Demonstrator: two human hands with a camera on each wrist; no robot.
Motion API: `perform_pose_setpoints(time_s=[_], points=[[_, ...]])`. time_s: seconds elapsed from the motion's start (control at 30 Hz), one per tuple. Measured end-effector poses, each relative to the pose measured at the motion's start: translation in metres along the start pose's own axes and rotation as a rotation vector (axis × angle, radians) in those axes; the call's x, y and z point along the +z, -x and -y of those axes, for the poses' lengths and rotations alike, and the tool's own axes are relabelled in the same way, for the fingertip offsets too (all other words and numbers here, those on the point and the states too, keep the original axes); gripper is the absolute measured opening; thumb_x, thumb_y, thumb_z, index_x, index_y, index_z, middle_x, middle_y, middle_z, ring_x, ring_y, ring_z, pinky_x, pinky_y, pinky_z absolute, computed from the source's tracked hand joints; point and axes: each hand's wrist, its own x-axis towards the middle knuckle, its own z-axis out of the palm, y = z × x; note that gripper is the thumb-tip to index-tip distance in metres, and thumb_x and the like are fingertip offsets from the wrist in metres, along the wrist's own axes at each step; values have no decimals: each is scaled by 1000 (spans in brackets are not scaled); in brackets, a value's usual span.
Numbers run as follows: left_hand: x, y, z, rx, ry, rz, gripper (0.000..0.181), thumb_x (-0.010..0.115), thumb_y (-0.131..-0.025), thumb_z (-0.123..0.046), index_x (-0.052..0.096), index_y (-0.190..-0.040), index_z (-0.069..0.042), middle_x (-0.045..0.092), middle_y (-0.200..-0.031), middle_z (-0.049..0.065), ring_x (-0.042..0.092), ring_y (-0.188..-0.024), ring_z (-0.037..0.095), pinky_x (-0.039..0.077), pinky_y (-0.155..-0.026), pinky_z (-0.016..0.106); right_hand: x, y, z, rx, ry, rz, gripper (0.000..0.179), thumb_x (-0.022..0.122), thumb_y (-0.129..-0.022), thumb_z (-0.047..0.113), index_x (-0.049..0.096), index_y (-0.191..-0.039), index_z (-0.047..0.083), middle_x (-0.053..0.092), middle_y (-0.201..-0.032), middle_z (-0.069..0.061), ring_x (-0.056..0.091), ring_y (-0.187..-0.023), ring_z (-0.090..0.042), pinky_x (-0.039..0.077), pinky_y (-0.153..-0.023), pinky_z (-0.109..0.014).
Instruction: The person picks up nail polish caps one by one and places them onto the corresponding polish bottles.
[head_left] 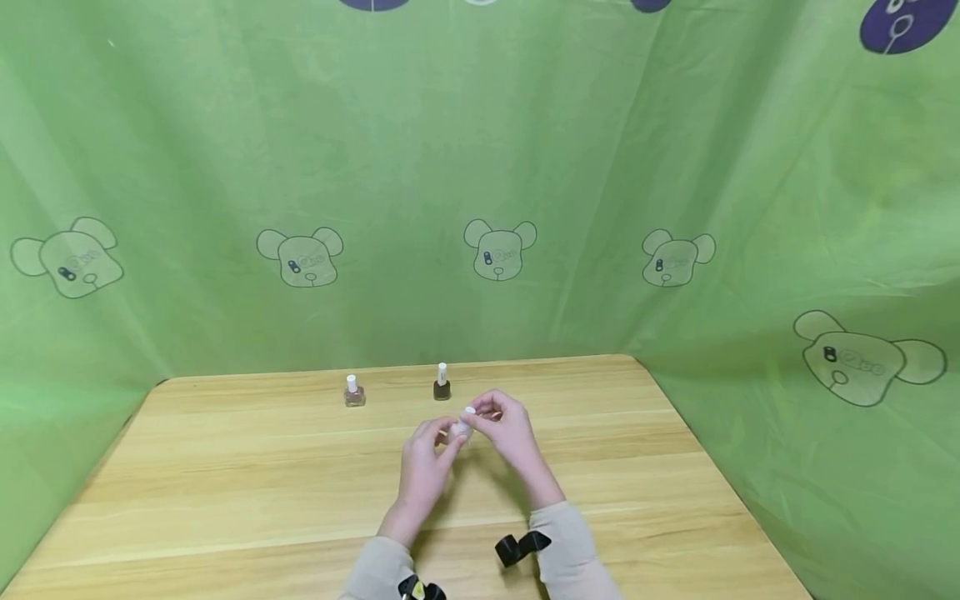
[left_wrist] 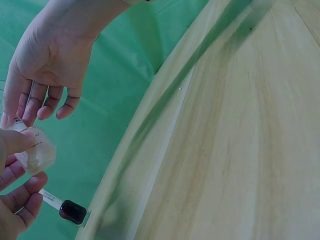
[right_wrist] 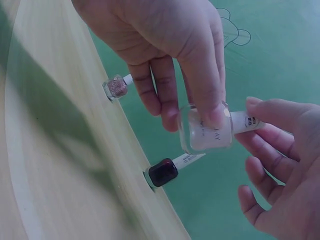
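Above the wooden table, both hands meet on a small clear glass nail polish bottle (right_wrist: 194,137) with pale, milky contents and a white cap (right_wrist: 242,123). My left hand (head_left: 424,468) grips the glass body, its thumb pressed over the printed front. From the other side, my right hand (head_left: 513,432) pinches the white cap between thumb and fingers. Cap and bottle are together, and in the right wrist view the bottle lies sideways. Beyond the hands stand a dark red nail polish bottle (head_left: 442,389) and, to its left, a pinkish glitter one (head_left: 355,397), both with white caps.
The light wooden table (head_left: 247,492) ends at a green curtain (head_left: 420,167) printed with bear heads, which hangs behind it and at both sides. Black straps (head_left: 522,547) are around the sleeved wrists.
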Motion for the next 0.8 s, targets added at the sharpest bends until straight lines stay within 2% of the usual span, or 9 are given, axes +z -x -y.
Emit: perform_pose_setpoints(time_s=[0.23,0.5,0.6,0.8], points=[[1,0,0,10,27,-15,26,75,-83,-14,68,-106,-3,70,-101,12,68,-83,22,60,-73,38,-7,1,8,4,37,49,24,78,-81,16,68,-101,6,69,-97,-10,58,-85,-13,50,-76,-23],[0,-2,-3,-47,61,-15,26,75,-83,-14,68,-107,-6,70,-102,10,67,-86,22,60,-77,41,-27,12,44,-27,57,76,28,72,-85,7,64,-109,-3,68,-105,-20,60,-91,-16,49,-79,-22],[1,-3,-3,-50,62,-15,27,75,-83,-15,68,-108,-6,70,-103,9,67,-87,22,60,-78,42,-34,10,40,-41,50,56,28,72,-86,9,64,-110,-3,68,-106,-20,60,-93,-15,50,-80,-22],[5,-6,-4,-55,95,-18,28,75,-83,-15,67,-108,-6,70,-105,10,67,-90,24,60,-80,43,-45,-3,9,-68,25,-14,27,74,-86,15,66,-108,2,70,-105,-16,60,-90,-4,50,-79,-20]])
